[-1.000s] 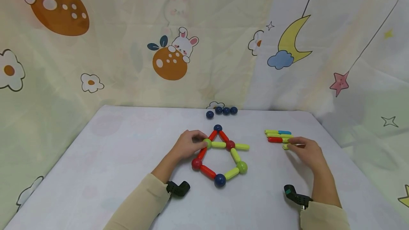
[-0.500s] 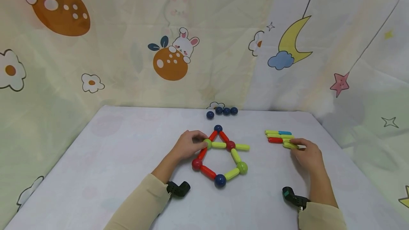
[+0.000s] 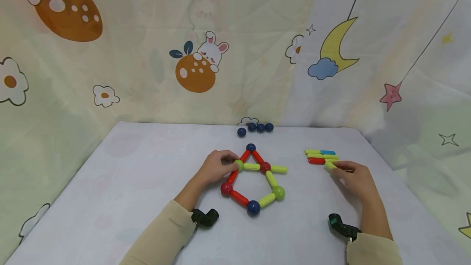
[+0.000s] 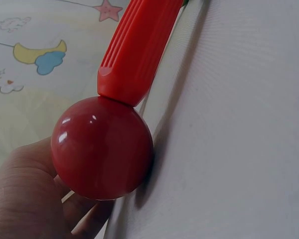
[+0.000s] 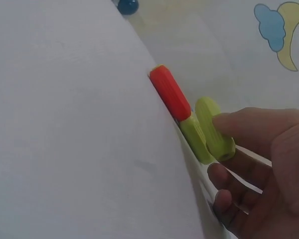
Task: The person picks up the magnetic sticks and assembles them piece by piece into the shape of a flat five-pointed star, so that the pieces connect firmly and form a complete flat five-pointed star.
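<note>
On the table lies a frame of magnetic rods and balls, a pentagon with a triangle of red rods [image 3: 240, 198] on top. My left hand [image 3: 216, 167] holds the green ball [image 3: 240, 165] at its upper left corner. Below that hand sits a red ball [image 4: 102, 149], large in the left wrist view with a red rod above it. My right hand [image 3: 356, 178] pinches a yellow-green rod [image 5: 213, 128] between thumb and fingers, tilted beside a small stack of rods. A red rod [image 5: 170, 93] and another yellow-green rod [image 5: 195, 137] lie against it in the right wrist view.
Several dark blue balls [image 3: 260, 127] sit at the table's back edge. The rod stack includes a blue rod [image 3: 328, 153] at its far side. One yellow-green rod [image 3: 279, 169] sticks out rightward from the frame's red ball [image 3: 265, 167]. A printed cloth hangs behind the table.
The right hand's yellow-green rod has turned from lying flat along the stack to a slant, its far end raised towards the stack. The left hand and the frame have stayed put.
</note>
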`<state>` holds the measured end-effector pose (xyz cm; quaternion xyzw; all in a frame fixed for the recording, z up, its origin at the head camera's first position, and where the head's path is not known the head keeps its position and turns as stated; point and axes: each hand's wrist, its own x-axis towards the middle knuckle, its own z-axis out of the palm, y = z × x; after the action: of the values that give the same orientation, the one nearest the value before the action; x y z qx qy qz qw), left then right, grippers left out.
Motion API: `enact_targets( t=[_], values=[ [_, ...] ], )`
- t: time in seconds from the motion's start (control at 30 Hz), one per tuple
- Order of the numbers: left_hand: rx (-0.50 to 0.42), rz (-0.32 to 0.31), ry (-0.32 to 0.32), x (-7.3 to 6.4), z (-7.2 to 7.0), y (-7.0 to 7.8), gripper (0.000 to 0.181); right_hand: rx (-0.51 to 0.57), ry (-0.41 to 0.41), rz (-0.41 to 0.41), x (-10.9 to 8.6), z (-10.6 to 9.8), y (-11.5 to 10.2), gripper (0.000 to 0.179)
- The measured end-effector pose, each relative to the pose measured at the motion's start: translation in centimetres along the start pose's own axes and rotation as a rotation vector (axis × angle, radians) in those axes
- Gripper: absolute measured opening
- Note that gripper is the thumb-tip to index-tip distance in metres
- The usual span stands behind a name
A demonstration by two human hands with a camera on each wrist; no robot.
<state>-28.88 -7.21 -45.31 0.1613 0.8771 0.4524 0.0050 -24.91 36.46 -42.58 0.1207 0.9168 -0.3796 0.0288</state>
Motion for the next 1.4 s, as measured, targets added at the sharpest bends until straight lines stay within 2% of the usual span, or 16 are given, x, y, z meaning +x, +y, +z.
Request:
enact_targets(
  t=[0.4, 0.67, 0.93, 1.07, 1.23, 1.4],
  values=[
    [-0.004, 0.01, 0.006, 0.1, 0.1, -0.2, 0.02, 0.143, 0.019, 0.026, 0.0, 0.1, -0.3, 0.06],
    [-0.004, 0.014, 0.003, 0.1, 0.0, -0.1, 0.021, 0.256, -0.018, -0.01, 0.3, 0.6, -0.4, 0.063],
    [-0.003, 0.015, 0.004, 0.1, 0.0, -0.1, 0.021, 0.29, -0.046, -0.056, 0.1, 1.2, -1.1, 0.065],
    [-0.002, 0.018, 0.004, 0.0, 0.0, -0.1, 0.021, 0.359, -0.068, -0.088, 0.2, 1.4, -1.1, 0.056],
    [0.004, 0.017, 0.009, 0.0, 0.0, -0.1, 0.021, 0.444, -0.095, -0.091, 0.4, 1.7, -1.3, 0.038],
    [-0.001, 0.013, 0.01, 0.0, 0.0, 0.0, 0.02, 0.443, -0.123, -0.12, 0.4, 1.9, -1.4, 0.038]
  ],
)
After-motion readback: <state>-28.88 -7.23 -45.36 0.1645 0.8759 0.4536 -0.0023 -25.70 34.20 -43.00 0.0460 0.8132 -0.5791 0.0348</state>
